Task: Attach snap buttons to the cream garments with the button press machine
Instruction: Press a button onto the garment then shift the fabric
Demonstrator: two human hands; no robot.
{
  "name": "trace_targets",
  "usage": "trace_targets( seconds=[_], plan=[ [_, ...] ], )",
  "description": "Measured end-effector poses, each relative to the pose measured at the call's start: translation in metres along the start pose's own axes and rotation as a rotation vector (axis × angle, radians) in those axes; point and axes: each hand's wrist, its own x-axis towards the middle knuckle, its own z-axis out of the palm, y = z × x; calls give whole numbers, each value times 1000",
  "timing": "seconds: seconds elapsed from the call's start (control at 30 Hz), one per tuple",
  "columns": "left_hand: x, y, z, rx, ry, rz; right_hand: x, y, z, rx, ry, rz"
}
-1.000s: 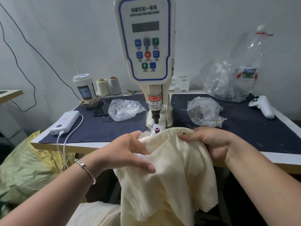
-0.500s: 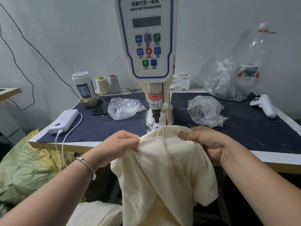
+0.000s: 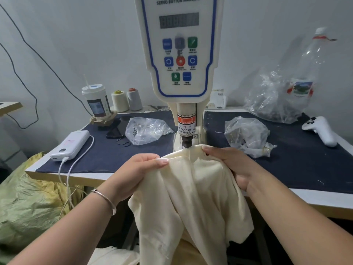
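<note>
Fingers (image 3: 161, 161) of both hands pinching cream garment (image 3: 196, 197), under press (image 3: 181, 54) labelled "SERVO BUTTON MACHINE", sticker "CARE OF FINGER"

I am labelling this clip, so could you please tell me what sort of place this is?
Probably a small garment workshop: a button machine on a cloth-covered table, thread spools behind, a cream garment under the press.

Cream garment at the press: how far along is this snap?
Done: the cream garment has its top edge laid under the press head. In hand: the left hand pinches the edge and the right hand grips the other side, stretching it flat. Left: the press itself; no set snap is visible here. More cream fabric lies below.
</note>
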Motion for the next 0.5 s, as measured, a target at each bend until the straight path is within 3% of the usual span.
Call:
trace_targets(
  seconds=[0.37,0.5],
  plan=[
    [27,-6,-1,65,117,31,24,0,-9,-199,165,-70],
    [26,-14,-6,62,89,-14,21,10,-10,-408,217,-156]
  ],
)
